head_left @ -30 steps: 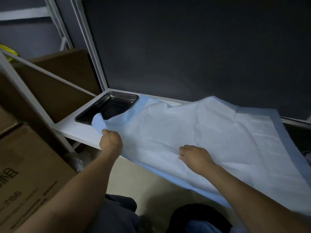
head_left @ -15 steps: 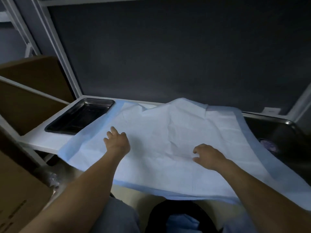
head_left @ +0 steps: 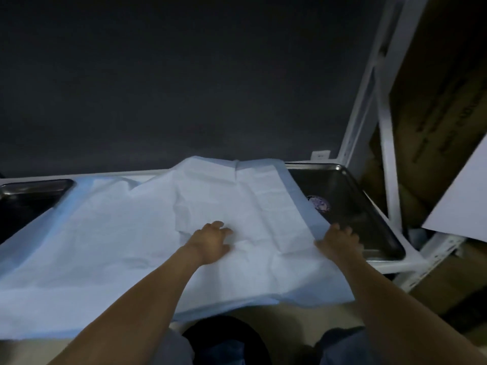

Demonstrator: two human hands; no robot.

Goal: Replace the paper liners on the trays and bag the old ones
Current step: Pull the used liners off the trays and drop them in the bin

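Tray first: a dark rectangular metal tray (head_left: 31,196) sits at the far left of the white shelf (head_left: 118,175), its near right corner covered by a large white paper liner with a pale blue border (head_left: 118,246). The liner lies creased and spread across the middle of the shelf, with its near edge hanging over the front and its far edge up against the dark grey wall (head_left: 184,75). The left hand (head_left: 210,242) rests palm down on the liner, right of its middle, fingers apart and lightly bent, gripping nothing. The right hand (head_left: 340,242) is at the liner's right edge, thumb on the paper and fingers reaching past it; whether it pinches the edge cannot be told. That edge overlaps a second dark metal tray (head_left: 369,219), where a round purplish patterned thing (head_left: 319,203) shows just beside the paper. Right of this tray stand a white metal rack upright (head_left: 369,101) and brown cardboard boxes (head_left: 434,114).
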